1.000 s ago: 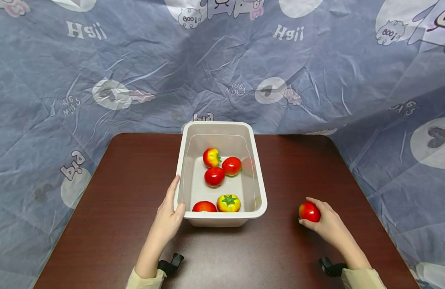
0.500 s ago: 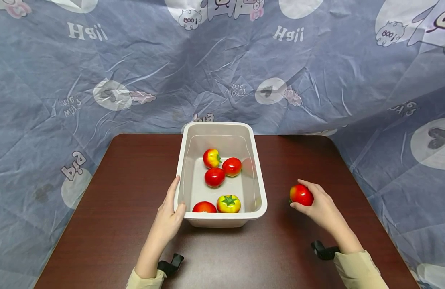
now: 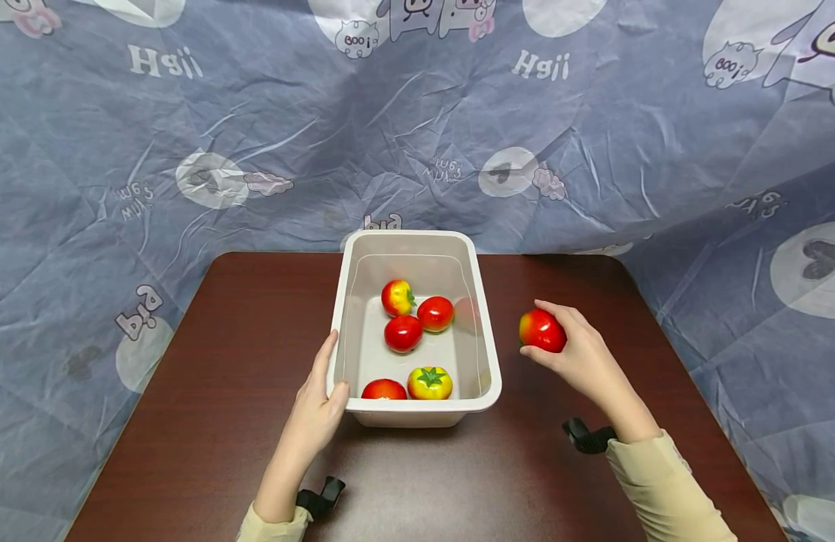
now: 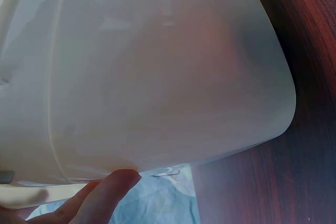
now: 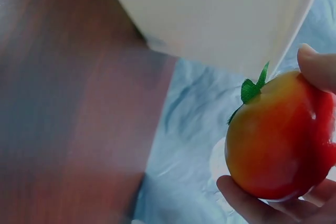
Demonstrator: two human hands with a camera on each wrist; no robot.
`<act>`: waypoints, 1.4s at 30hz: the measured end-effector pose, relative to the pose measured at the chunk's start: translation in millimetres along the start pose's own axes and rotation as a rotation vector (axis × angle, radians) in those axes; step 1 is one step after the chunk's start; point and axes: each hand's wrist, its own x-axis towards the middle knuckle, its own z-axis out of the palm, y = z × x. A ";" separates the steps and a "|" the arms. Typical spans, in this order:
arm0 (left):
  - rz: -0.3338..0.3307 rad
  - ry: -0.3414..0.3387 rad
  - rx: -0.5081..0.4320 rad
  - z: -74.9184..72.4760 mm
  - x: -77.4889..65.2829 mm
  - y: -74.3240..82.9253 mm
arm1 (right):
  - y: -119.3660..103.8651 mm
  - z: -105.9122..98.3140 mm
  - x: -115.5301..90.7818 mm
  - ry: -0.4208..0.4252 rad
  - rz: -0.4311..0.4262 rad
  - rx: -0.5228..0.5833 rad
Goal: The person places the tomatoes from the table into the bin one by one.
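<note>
My right hand holds a red and yellow tomato between thumb and fingers, raised off the table to the right of a pale grey plastic bin. In the right wrist view, this shiny tomato shows a green leafy top pointing towards the bin wall. At the bin's near left corner, my left hand grips the rim, thumb at the front and fingers along the left side. Several tomatoes lie inside, among them a yellow one with a green star-shaped top and a red one.
The bin stands on a dark reddish-brown table with rounded far corners. A blue-grey printed cloth hangs behind it and along the sides. Black straps are on both wrists.
My right hand has lifted the tomato and moved it left and away from me, closer to the bin. The left hand and the bin have stayed in place.
</note>
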 end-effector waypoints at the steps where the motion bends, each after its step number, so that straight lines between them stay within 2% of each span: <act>1: 0.001 0.001 0.000 0.0 -0.1 -0.1 | -3.2 -0.3 2.6 0.004 -0.009 0.005; 9: 0.003 -0.001 -0.003 0.6 -0.5 -0.2 | -26.4 0.0 18.3 0.028 -0.096 0.035; 25: 0.020 0.011 0.001 0.1 -1.4 0.0 | -63.3 4.1 36.5 0.004 -0.157 0.082; 33: 0.015 0.007 -0.003 -0.3 -0.9 -0.1 | -73.8 10.4 38.1 -0.035 -0.220 0.100; 42: 0.011 0.008 -0.010 0.2 -0.1 -0.4 | -81.0 21.2 39.9 -0.077 -0.231 0.108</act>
